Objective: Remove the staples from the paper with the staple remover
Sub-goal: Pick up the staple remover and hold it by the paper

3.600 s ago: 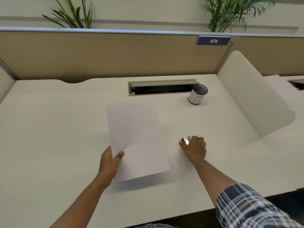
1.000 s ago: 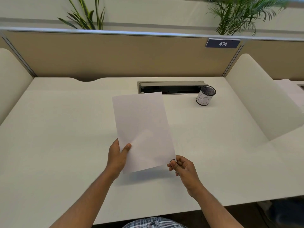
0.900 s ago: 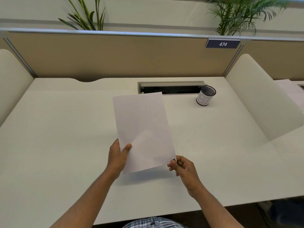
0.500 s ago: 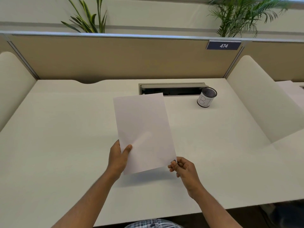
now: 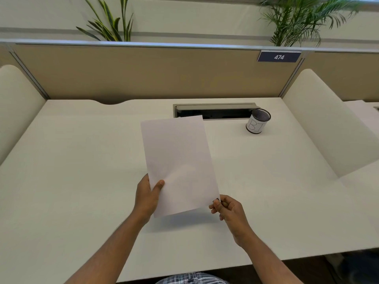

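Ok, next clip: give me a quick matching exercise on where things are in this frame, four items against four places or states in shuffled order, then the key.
Items:
1. paper
2. left hand
3. right hand
4. mesh cup

Places or states:
A. standing on the desk beside the cable slot
B. curled at the sheet's lower right corner, a small dark tool tip showing
C. held up off the desk
D. gripping the sheet's lower left edge, thumb on top

Pairs: 1-C, 2-D, 3-B, 4-A
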`<state>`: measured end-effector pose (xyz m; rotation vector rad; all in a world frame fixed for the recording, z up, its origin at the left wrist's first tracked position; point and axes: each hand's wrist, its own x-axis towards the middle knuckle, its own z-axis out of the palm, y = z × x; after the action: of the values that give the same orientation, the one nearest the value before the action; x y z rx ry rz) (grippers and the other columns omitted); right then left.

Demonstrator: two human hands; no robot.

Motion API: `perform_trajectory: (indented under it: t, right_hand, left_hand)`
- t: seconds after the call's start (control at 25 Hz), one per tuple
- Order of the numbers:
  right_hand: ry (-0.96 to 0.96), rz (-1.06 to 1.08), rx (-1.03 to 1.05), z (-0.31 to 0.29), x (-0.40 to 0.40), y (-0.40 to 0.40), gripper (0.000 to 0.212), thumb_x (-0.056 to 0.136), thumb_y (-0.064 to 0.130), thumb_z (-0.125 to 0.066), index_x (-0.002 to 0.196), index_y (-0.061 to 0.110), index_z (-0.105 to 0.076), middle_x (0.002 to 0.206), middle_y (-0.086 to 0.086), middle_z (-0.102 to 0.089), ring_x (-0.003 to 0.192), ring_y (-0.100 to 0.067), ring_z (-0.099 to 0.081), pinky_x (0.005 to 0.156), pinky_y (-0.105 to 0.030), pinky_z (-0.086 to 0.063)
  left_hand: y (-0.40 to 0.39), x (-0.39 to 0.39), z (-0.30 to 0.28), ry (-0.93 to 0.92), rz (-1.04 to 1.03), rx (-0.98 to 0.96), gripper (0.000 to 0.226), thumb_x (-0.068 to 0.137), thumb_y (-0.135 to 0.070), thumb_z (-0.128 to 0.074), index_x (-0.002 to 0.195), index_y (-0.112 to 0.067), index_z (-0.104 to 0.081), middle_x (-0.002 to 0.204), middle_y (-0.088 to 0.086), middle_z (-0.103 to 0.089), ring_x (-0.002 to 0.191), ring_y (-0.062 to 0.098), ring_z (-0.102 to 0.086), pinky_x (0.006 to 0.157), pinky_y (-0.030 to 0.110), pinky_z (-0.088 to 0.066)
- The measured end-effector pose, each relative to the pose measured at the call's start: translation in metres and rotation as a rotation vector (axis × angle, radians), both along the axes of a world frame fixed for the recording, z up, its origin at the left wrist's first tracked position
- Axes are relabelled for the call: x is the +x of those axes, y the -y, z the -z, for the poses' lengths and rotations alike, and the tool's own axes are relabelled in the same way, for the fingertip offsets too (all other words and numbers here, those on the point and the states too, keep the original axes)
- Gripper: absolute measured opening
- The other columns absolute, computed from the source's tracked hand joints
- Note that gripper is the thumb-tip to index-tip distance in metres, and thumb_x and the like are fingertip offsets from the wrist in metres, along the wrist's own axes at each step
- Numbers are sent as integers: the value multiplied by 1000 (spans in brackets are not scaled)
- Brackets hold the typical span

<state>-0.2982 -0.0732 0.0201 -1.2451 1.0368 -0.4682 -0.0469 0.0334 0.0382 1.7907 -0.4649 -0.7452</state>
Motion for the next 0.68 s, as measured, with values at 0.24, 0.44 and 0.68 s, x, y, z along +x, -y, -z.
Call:
perform_trajectory:
  t: [0.24,0.44,0.68]
  right_hand:
    - [19,-53,5,-4,1,2,19,99,25,-65,111,12,-70,96,-5,-78,80,-12,-66,69,-30,-45]
    - [101,-95,56,-9,1,4,41,90,38,-64,108,3,-69,88,-3,-73,68,-11,-56,57,-22,-36]
    - [238,-63,143,-10,4,6,35,88,47,-58,91,14,-69,87,-12,-68,62,-18,-45,57,-32,-26]
  left_hand:
    - [1,4,2,-16,-22,-8,32,97,-21,-64,128,-19,-60,120,0,-70,104,23,-67,92,46,-57]
    - [-2,6,6,-44,-34,-10,29,97,-19,-63,126,-20,-61,118,-2,-71,105,23,-68,93,48,-56]
    - [-2,9,5,-30,-77,-4,25,97,-16,-63,121,-22,-61,116,-3,-70,105,23,-67,92,43,-55]
